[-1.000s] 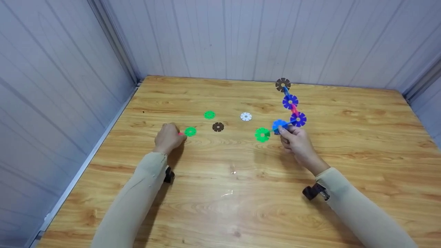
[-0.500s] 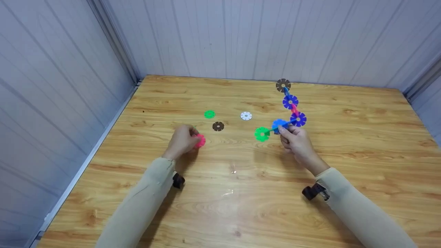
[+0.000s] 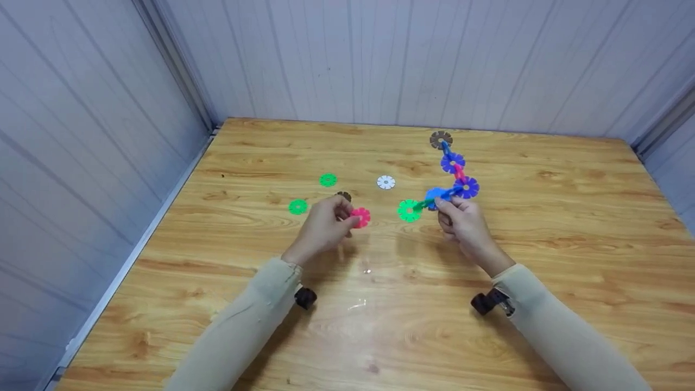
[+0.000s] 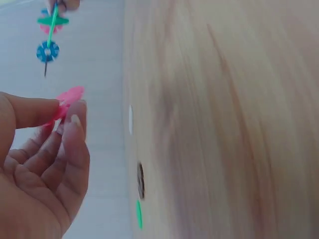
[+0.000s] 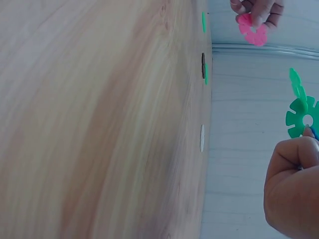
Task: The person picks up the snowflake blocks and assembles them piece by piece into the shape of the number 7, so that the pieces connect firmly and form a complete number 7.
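Between thumb and fingers my left hand (image 3: 324, 224) pinches a pink notched disc (image 3: 361, 218), held above the table a little left of the chain's green end. In the left wrist view the pink disc (image 4: 70, 102) is tilted, its edge toward the chain. My right hand (image 3: 468, 227) grips a chain of interlocked snowflake discs by a light blue disc (image 3: 435, 199). From there the chain runs left to a bright green disc (image 3: 409, 210) and up through purple discs (image 3: 467, 187) to a brown disc (image 3: 441, 140). The right wrist view shows a darker green disc (image 5: 301, 117) beside my right fingers.
Loose discs lie flat on the wooden table (image 3: 347, 331): two green discs (image 3: 328, 180) (image 3: 297, 206), a white disc (image 3: 386, 182) and a brown disc (image 3: 342, 196) partly hidden behind my left hand. Panelled walls (image 3: 326, 60) border the table at the back and sides.
My left hand has lifted the pink disc from beside the left green disc and carried it right, toward the chain. My right hand stays nearly still; the chain has tilted slightly.
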`<state>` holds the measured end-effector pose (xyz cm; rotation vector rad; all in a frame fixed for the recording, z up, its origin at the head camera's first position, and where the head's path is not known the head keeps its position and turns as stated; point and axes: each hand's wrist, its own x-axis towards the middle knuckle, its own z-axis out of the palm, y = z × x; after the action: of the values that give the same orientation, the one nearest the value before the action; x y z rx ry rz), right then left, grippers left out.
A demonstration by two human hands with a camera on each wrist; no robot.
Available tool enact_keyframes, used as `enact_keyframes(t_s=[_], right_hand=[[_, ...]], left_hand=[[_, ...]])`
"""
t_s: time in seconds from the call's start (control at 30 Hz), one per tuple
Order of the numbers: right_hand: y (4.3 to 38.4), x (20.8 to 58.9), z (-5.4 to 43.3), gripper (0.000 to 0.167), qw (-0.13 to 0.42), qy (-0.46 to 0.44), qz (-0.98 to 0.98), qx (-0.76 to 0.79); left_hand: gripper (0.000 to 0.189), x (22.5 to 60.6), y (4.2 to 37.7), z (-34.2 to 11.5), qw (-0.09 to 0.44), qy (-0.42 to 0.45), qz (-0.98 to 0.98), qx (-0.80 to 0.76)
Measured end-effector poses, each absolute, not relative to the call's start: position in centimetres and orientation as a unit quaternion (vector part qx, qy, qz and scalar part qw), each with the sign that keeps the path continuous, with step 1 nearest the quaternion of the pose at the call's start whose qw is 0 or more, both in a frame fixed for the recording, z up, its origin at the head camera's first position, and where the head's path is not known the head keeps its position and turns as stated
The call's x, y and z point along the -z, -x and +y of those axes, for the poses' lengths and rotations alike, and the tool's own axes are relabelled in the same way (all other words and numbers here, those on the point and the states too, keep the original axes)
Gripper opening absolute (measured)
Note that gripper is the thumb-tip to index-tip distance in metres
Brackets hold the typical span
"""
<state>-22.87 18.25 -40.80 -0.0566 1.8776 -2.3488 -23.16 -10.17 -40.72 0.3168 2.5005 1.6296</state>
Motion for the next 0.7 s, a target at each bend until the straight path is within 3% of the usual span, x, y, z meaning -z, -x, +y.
enact_keyframes(t_s=[0.17, 0.5, 0.7], right_hand=[[22.7, 40.7, 18.0, 0.026, 0.069, 0.019, 0.619, 0.782], [22.7, 40.4, 17.6, 0.026, 0.074, 0.025, 0.613, 0.786], [22.6, 40.4, 17.5, 0.027, 0.077, 0.023, 0.612, 0.787]], left_hand=[[0.008, 40.3, 22.4, -8.6, 0.045, -0.145, 0.825, -0.545], [0.006, 40.4, 21.8, -6.9, -0.093, -0.252, 0.841, -0.47], [0.005, 40.4, 21.7, -6.5, -0.124, -0.268, 0.85, -0.436]])
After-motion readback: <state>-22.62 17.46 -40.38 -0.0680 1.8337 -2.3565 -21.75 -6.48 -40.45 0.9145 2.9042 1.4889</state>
